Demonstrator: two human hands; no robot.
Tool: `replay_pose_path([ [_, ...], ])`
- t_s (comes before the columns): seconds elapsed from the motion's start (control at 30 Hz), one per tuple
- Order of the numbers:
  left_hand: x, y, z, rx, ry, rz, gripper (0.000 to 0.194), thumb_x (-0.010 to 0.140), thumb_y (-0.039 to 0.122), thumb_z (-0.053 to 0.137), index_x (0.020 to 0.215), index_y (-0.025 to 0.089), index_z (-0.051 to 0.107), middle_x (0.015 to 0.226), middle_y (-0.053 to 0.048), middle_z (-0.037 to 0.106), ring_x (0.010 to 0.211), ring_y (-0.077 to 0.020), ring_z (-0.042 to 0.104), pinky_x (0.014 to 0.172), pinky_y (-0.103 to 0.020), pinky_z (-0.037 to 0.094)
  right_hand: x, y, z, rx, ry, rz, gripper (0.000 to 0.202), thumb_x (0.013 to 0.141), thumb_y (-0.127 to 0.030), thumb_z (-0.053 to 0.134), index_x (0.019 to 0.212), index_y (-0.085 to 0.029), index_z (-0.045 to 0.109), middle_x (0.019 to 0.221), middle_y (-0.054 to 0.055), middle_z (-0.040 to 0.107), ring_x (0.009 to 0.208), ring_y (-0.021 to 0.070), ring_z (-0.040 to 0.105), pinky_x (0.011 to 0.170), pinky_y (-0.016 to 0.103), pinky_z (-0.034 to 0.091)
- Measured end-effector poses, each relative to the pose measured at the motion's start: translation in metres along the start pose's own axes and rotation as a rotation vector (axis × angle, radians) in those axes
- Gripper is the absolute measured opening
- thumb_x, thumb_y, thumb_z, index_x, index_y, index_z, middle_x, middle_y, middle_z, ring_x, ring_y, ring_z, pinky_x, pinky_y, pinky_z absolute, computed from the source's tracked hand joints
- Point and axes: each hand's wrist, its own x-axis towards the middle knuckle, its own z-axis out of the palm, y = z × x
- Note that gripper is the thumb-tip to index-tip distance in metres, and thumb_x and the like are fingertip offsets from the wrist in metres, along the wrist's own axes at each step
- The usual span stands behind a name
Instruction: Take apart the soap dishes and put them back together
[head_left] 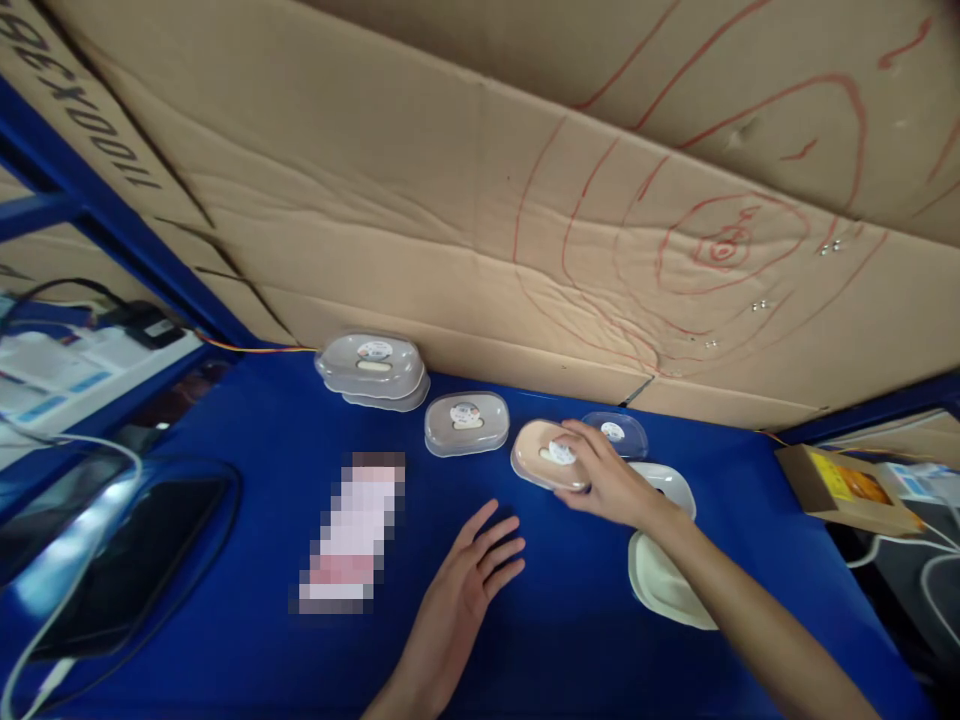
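My right hand (604, 475) grips the right end of a beige lidded container (534, 455) with a white round label. My left hand (480, 565) is over the blue table, fingers spread, holding nothing. A grey lidded container (466, 440) lies to the left of the beige one. Further left, clear-lidded containers (373, 375) are stacked against the cardboard. Behind my right hand lies a clear lid (634, 436) with a label. Under my right forearm are a white tray (675, 485) and a cream tray (660, 585), both partly hidden.
A pixelated flat object (352, 535) lies on the blue table (285, 440). At left are a black tablet (139, 560), cables and a power strip (82, 375). A cardboard box (844, 490) stands right. A cardboard wall (390, 200) closes the back.
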Motion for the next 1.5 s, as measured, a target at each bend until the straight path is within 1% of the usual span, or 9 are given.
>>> replay_pose_path([
  [0.17,-0.003,-0.006,-0.013,0.053,-0.003,-0.017,0.028,0.090,0.035,0.078,0.111,0.017,0.078,0.108,-0.013,0.079,0.095,-0.0260,0.074,0.084,-0.038,0.056,0.028,0.016,-0.010,-0.045,-0.036,0.011,0.073,0.088,-0.031,0.082,0.152,-0.023,0.047,0.164,0.018,0.044,0.157,0.0329,0.038,0.124,0.055,0.038],
  [0.27,-0.004,-0.008,-0.012,0.062,-0.021,-0.048,0.022,0.086,0.033,0.081,0.101,0.017,0.077,0.098,-0.010,0.079,0.089,-0.0247,0.074,0.078,-0.035,0.056,0.013,0.007,-0.022,-0.074,-0.002,0.053,0.079,0.094,-0.042,0.077,0.161,-0.027,0.038,0.170,0.016,0.037,0.161,0.0323,0.029,0.127,0.058,0.033],
  [0.47,0.005,-0.016,-0.009,0.102,-0.078,-0.156,0.019,0.082,0.032,0.083,0.093,0.018,0.075,0.091,-0.008,0.078,0.082,-0.0225,0.073,0.072,-0.033,0.055,-0.105,-0.024,-0.041,-0.095,0.102,0.242,0.046,0.106,-0.040,0.060,0.149,-0.027,0.051,0.146,0.014,0.064,0.138,0.0291,0.061,0.112,0.052,0.053],
  [0.7,0.020,-0.017,0.002,0.182,-0.150,-0.225,0.014,0.082,0.028,0.082,0.089,0.018,0.074,0.087,-0.008,0.078,0.078,-0.0231,0.074,0.068,-0.032,0.054,-0.196,-0.056,0.005,-0.090,0.142,0.414,0.056,0.101,-0.034,0.069,0.152,-0.027,0.049,0.141,0.013,0.068,0.130,0.0316,0.066,0.105,0.052,0.060],
  [0.97,0.016,-0.010,0.030,0.182,-0.203,-0.225,0.038,0.098,0.039,0.069,0.129,0.017,0.072,0.140,-0.017,0.070,0.139,-0.0334,0.058,0.113,-0.047,0.046,-0.143,-0.095,0.045,0.107,0.407,0.199,0.022,0.105,-0.015,0.057,0.123,-0.023,0.067,0.111,0.008,0.077,0.103,0.0231,0.075,0.092,0.040,0.063],
  [1.13,0.017,-0.006,0.045,0.012,-0.269,-0.488,0.055,0.102,0.057,0.057,0.126,0.011,0.074,0.128,-0.019,0.076,0.132,-0.0356,0.064,0.113,-0.048,0.047,-0.090,-0.126,0.049,0.249,0.418,0.066,0.026,0.105,-0.021,0.058,0.130,-0.025,0.064,0.116,0.007,0.077,0.107,0.0217,0.073,0.098,0.038,0.061],
  [1.23,0.027,0.003,0.046,-0.047,-0.242,-0.501,0.061,0.104,0.060,0.050,0.127,0.008,0.073,0.122,-0.020,0.079,0.124,-0.0370,0.070,0.112,-0.054,0.048,-0.084,-0.108,0.032,0.197,0.392,0.015,0.031,0.106,-0.023,0.055,0.136,-0.025,0.060,0.123,0.009,0.076,0.115,0.0243,0.072,0.101,0.043,0.059],
  [1.4,0.043,0.021,0.039,-0.055,-0.204,-0.436,0.059,0.105,0.054,0.050,0.142,0.010,0.064,0.136,-0.020,0.074,0.130,-0.0451,0.066,0.113,-0.073,0.041,-0.118,-0.023,0.003,-0.167,0.318,0.274,0.039,0.108,-0.025,0.051,0.147,-0.026,0.057,0.145,0.012,0.067,0.137,0.0312,0.061,0.112,0.056,0.050],
  [1.5,0.046,0.023,0.033,-0.108,-0.164,-0.450,0.057,0.104,0.051,0.054,0.146,0.013,0.062,0.137,-0.017,0.074,0.138,-0.0434,0.060,0.118,-0.071,0.037,-0.140,0.013,0.003,-0.273,0.319,0.318,0.035,0.107,-0.030,0.056,0.140,-0.025,0.063,0.137,0.012,0.072,0.128,0.0343,0.068,0.106,0.058,0.052],
])
